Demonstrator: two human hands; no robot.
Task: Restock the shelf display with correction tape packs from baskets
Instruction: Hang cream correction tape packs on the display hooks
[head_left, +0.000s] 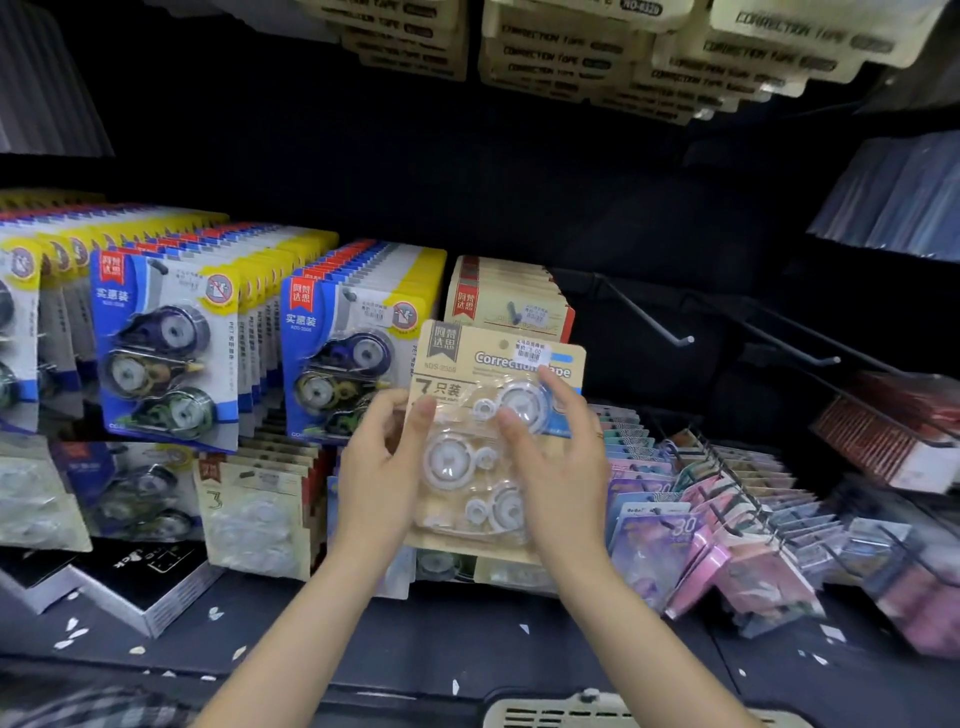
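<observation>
Both hands form the grip at frame centre: the left hand curls fingers behind the left edge of a tan three-piece correction tape pack with its thumb on the front, and the right hand pinches the right side, fingers over the clear blister. Behind it, filling the left of the frame, hang rows of blue correction tape packs; a matching tan row hangs just above the held pack, and bare pegs jut out at right. The pack looks light, its card backing stiff but bendable, the blister slick and easily dented, so the card edges seem the safest hold. A basket rim shows at bottom.
</observation>
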